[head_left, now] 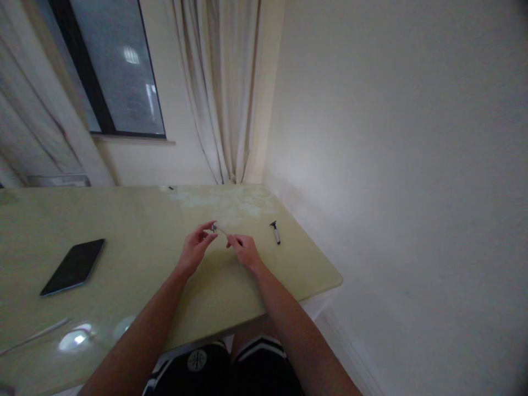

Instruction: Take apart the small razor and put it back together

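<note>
Over the right half of the table, my left hand (196,246) pinches a small bluish-grey piece (214,227) between thumb and fingers. From that piece a thin pale handle (221,229) slants down to my right hand (244,250), whose fingers are closed on its lower end. The two parts meet or nearly touch; whether they are joined is too small to tell. To the right of my right hand lies a razor (276,233) with a dark head and a grey-and-black handle, touched by neither hand.
A black tablet (74,268) lies on the left of the pale, glossy table (140,231). Nearer me, a white cable (37,335) crosses the left side. A small dark item (170,188) sits at the back edge. A wall (391,165) borders the table's right side.
</note>
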Action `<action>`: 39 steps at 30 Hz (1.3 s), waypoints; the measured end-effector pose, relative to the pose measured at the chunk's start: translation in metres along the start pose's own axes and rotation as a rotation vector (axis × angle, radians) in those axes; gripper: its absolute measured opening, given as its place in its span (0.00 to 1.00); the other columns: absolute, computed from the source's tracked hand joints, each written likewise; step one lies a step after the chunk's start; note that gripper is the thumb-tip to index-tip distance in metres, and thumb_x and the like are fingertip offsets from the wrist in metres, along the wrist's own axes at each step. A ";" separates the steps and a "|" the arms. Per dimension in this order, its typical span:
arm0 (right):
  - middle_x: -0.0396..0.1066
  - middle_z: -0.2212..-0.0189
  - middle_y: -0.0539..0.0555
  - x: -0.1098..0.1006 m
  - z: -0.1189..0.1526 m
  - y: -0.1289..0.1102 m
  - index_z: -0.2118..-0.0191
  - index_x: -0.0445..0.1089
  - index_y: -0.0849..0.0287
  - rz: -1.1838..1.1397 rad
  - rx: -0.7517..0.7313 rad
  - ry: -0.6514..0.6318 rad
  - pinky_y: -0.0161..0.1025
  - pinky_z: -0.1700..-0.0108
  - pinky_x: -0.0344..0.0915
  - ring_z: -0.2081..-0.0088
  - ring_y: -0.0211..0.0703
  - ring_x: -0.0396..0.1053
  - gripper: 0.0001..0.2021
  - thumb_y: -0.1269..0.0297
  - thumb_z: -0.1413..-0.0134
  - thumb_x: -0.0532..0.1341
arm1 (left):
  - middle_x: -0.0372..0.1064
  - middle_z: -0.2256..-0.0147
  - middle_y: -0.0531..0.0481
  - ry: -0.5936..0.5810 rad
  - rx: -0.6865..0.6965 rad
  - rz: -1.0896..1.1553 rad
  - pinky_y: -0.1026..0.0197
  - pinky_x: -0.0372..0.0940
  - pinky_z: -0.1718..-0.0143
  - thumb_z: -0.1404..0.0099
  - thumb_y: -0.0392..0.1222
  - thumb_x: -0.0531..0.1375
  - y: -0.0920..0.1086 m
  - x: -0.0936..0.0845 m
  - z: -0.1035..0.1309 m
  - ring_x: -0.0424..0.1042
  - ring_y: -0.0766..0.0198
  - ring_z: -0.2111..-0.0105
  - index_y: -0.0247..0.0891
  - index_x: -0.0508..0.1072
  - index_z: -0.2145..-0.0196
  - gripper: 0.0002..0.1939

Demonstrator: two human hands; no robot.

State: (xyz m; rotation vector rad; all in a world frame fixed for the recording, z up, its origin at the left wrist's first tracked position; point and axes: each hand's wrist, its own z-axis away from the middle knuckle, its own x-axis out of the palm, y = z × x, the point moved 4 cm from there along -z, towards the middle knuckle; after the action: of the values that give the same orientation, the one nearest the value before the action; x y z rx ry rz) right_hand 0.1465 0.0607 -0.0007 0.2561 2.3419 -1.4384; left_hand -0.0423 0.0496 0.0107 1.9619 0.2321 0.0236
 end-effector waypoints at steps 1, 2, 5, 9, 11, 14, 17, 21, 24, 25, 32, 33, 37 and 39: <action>0.65 0.80 0.48 -0.001 0.000 0.000 0.72 0.77 0.59 0.028 0.008 0.031 0.34 0.69 0.52 0.75 0.37 0.60 0.27 0.45 0.32 0.54 | 0.68 0.68 0.53 0.000 0.002 0.002 0.65 0.55 0.74 0.39 0.53 0.67 0.000 0.000 0.000 0.59 0.69 0.75 0.38 0.77 0.45 0.28; 0.66 0.80 0.48 -0.001 0.001 0.000 0.72 0.77 0.59 0.051 0.012 0.050 0.34 0.69 0.53 0.75 0.37 0.61 0.27 0.45 0.32 0.54 | 0.68 0.68 0.53 0.000 0.003 0.006 0.65 0.55 0.74 0.39 0.53 0.67 -0.001 0.000 0.000 0.59 0.69 0.75 0.38 0.77 0.45 0.28; 0.67 0.79 0.48 0.001 0.001 0.001 0.71 0.78 0.59 0.078 -0.005 0.019 0.34 0.68 0.53 0.74 0.37 0.63 0.26 0.45 0.32 0.54 | 0.69 0.66 0.52 -0.011 0.002 0.027 0.65 0.55 0.73 0.39 0.53 0.67 -0.002 0.001 0.000 0.59 0.69 0.74 0.39 0.76 0.43 0.28; 0.66 0.80 0.48 -0.001 0.000 0.004 0.72 0.77 0.59 0.126 0.059 0.077 0.34 0.69 0.52 0.75 0.37 0.62 0.27 0.45 0.31 0.53 | 0.67 0.66 0.53 -0.015 0.000 0.037 0.65 0.55 0.72 0.39 0.54 0.67 -0.004 0.001 0.001 0.59 0.69 0.74 0.39 0.76 0.44 0.28; 0.66 0.80 0.48 0.000 0.000 0.004 0.71 0.78 0.59 0.101 0.045 0.065 0.34 0.69 0.53 0.75 0.37 0.62 0.27 0.45 0.32 0.53 | 0.66 0.69 0.54 -0.014 -0.012 0.034 0.65 0.54 0.72 0.39 0.54 0.67 -0.004 0.001 0.001 0.58 0.69 0.74 0.39 0.76 0.43 0.29; 0.66 0.80 0.48 0.004 0.000 0.002 0.70 0.78 0.59 0.072 0.007 -0.033 0.33 0.69 0.54 0.75 0.37 0.62 0.26 0.45 0.33 0.55 | 0.66 0.69 0.54 -0.023 -0.016 0.018 0.64 0.55 0.72 0.39 0.54 0.67 -0.002 0.000 0.001 0.59 0.68 0.74 0.39 0.76 0.43 0.29; 0.68 0.79 0.49 0.003 0.000 0.004 0.71 0.78 0.60 0.104 0.042 0.027 0.34 0.69 0.53 0.74 0.37 0.63 0.26 0.45 0.32 0.55 | 0.67 0.66 0.53 -0.010 -0.001 -0.004 0.64 0.55 0.72 0.39 0.54 0.67 -0.001 0.000 0.001 0.60 0.69 0.74 0.39 0.76 0.44 0.29; 0.69 0.78 0.49 0.004 0.000 0.004 0.68 0.80 0.60 0.093 0.032 0.001 0.33 0.69 0.54 0.74 0.37 0.64 0.27 0.46 0.30 0.53 | 0.68 0.65 0.52 -0.007 0.006 0.017 0.64 0.56 0.71 0.39 0.55 0.67 -0.003 0.000 0.001 0.61 0.68 0.73 0.39 0.76 0.44 0.29; 0.69 0.79 0.50 0.003 0.000 0.005 0.69 0.80 0.60 0.142 0.083 0.018 0.34 0.69 0.53 0.74 0.37 0.65 0.28 0.46 0.30 0.52 | 0.67 0.66 0.53 -0.015 -0.007 0.016 0.64 0.55 0.72 0.39 0.55 0.66 -0.005 0.001 0.001 0.59 0.68 0.73 0.39 0.76 0.43 0.30; 0.69 0.79 0.50 0.003 0.000 0.005 0.69 0.80 0.60 0.151 0.088 0.034 0.34 0.69 0.53 0.74 0.38 0.65 0.28 0.46 0.29 0.52 | 0.67 0.67 0.53 -0.015 -0.008 0.014 0.64 0.55 0.72 0.38 0.55 0.66 -0.005 0.001 0.001 0.59 0.68 0.74 0.38 0.75 0.43 0.30; 0.69 0.79 0.49 0.003 0.000 0.003 0.71 0.79 0.58 0.205 0.106 0.041 0.34 0.69 0.53 0.73 0.38 0.66 0.26 0.46 0.30 0.54 | 0.66 0.68 0.52 -0.032 -0.015 -0.003 0.63 0.55 0.72 0.40 0.57 0.66 -0.006 0.002 0.001 0.60 0.67 0.73 0.37 0.76 0.45 0.30; 0.70 0.79 0.49 0.002 0.000 0.002 0.70 0.79 0.58 0.206 0.097 0.042 0.34 0.69 0.53 0.74 0.38 0.66 0.26 0.46 0.30 0.54 | 0.66 0.68 0.53 -0.035 -0.015 -0.001 0.63 0.55 0.72 0.39 0.58 0.66 -0.005 0.002 0.001 0.60 0.67 0.73 0.37 0.76 0.44 0.31; 0.70 0.79 0.50 0.002 0.002 -0.002 0.71 0.78 0.58 0.233 0.095 0.035 0.34 0.69 0.53 0.74 0.39 0.67 0.27 0.45 0.30 0.53 | 0.64 0.72 0.54 -0.037 -0.029 -0.001 0.63 0.54 0.73 0.39 0.58 0.66 -0.006 0.003 0.002 0.60 0.67 0.74 0.35 0.76 0.44 0.32; 0.71 0.78 0.50 0.001 0.002 -0.004 0.71 0.78 0.57 0.250 0.089 0.050 0.34 0.69 0.54 0.73 0.39 0.68 0.27 0.45 0.30 0.53 | 0.64 0.73 0.54 -0.035 -0.033 0.000 0.63 0.54 0.73 0.40 0.59 0.66 -0.007 0.003 0.002 0.59 0.66 0.75 0.35 0.76 0.45 0.32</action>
State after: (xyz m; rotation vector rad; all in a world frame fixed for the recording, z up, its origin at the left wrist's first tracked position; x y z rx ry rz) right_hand 0.1447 0.0570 0.0009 0.5937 2.1938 -1.4281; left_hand -0.0403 0.0506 0.0036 1.9281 0.2078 -0.0069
